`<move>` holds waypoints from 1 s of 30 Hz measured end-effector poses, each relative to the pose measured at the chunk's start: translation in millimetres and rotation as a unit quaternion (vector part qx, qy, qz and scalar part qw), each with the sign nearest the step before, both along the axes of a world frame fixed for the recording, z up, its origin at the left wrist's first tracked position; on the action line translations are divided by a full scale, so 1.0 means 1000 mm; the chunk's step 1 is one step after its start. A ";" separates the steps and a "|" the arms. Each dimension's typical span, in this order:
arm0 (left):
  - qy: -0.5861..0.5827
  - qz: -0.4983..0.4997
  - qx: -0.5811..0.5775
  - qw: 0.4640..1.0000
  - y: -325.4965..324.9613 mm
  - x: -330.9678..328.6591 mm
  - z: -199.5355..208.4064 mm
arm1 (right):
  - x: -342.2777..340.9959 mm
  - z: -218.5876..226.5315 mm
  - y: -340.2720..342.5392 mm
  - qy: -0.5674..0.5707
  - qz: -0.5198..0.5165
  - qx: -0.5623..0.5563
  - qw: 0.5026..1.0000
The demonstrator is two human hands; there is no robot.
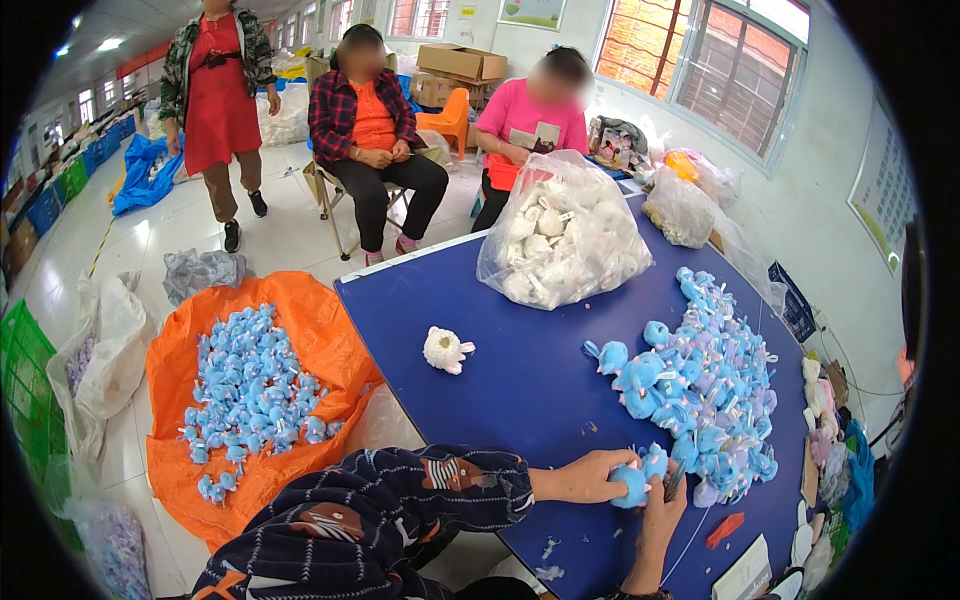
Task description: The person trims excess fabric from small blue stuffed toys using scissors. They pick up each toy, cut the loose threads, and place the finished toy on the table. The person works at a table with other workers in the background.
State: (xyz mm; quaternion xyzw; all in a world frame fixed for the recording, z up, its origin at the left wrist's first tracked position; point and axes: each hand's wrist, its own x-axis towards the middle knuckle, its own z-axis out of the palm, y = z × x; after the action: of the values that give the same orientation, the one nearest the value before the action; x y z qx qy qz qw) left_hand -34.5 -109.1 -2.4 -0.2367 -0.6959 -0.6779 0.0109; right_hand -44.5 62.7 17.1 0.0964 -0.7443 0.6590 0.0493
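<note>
Over the near part of the blue table, my left hand (592, 477) pinches a small blue plush toy (630, 486). Close against it on the right, my right hand (660, 522) is closed around a small dark tool (675, 482) that looks like thread snips. Its tips are partly hidden by the fingers. Just beyond my hands spreads a large pile of blue and lilac plush toys (715, 400), many with white tags. Apart from the pile, a single cream plush piece (446, 351) lies toward the table's left edge.
A clear bag of cream plush pieces (565, 235) stands on the table's far side. Left of the table, an orange sack (180, 400) holds many blue toys. A red scrap (725, 530) lies near my right hand. Two people sit beyond the table; another stands at far left.
</note>
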 end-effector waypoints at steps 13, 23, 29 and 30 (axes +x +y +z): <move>0.033 0.032 -0.010 0.999 0.001 -0.001 -0.002 | -0.001 -0.005 0.003 0.112 -0.059 0.039 0.991; -0.270 -0.136 0.326 0.896 -0.008 -0.008 0.010 | -0.010 -0.002 0.016 0.117 -0.101 0.100 0.983; -0.266 -0.105 0.273 0.918 -0.009 -0.006 0.009 | -0.012 -0.009 0.017 0.084 -0.068 0.186 0.977; -0.262 -0.109 0.270 0.920 -0.008 -0.006 0.011 | -0.017 -0.017 0.024 0.091 -0.066 0.235 0.965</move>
State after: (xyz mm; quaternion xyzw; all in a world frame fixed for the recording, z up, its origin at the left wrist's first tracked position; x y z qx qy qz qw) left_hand -40.7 -117.0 8.2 -0.1131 -0.4341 -0.8750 -0.1822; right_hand -61.3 86.2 0.2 0.1161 -0.8752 0.4494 0.1363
